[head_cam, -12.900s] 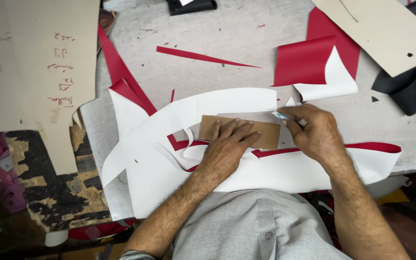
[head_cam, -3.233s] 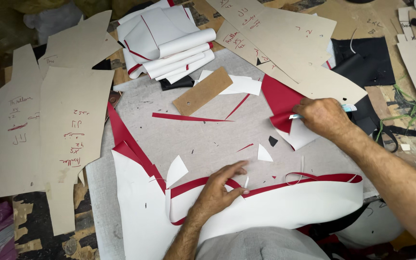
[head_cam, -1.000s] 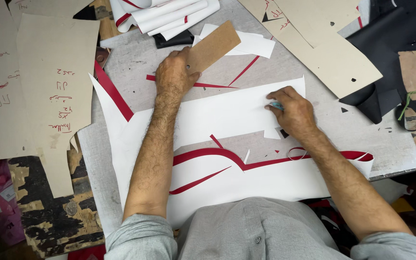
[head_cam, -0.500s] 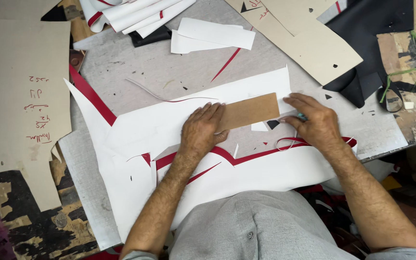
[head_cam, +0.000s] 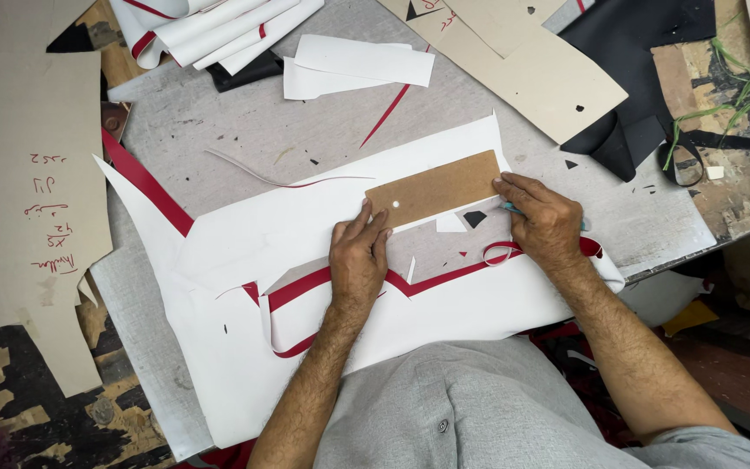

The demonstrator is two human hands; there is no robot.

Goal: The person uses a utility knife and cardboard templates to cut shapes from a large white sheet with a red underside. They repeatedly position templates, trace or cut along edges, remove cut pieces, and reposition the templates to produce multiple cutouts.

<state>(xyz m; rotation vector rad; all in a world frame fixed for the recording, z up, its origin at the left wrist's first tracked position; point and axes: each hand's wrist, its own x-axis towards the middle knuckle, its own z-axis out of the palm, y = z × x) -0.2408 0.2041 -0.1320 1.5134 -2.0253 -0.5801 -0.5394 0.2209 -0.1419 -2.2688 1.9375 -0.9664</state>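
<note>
A brown cardboard template (head_cam: 434, 187) lies slanted on a large white sheet with a red underside (head_cam: 305, 234). My left hand (head_cam: 359, 257) rests on the sheet, its fingertips pressing the template's near left corner. At the template's right end sits my right hand (head_cam: 545, 219), closed around a small light-blue-handled cutting tool whose tip is hidden. A curled red strip (head_cam: 505, 254) lies just below that hand.
Rolled white and red sheets (head_cam: 210, 30) and loose white cut pieces (head_cam: 353, 65) lie at the back. Beige card patterns (head_cam: 28, 200) cover the left and the far right (head_cam: 523, 61). Black material (head_cam: 644, 69) lies at the right. The grey table's edge (head_cam: 679, 260) runs near my right forearm.
My left hand fetched the brown template from the back of the table and laid it on the white sheet. Both hands now hold it in place, a little farther from me than half a second ago.
</note>
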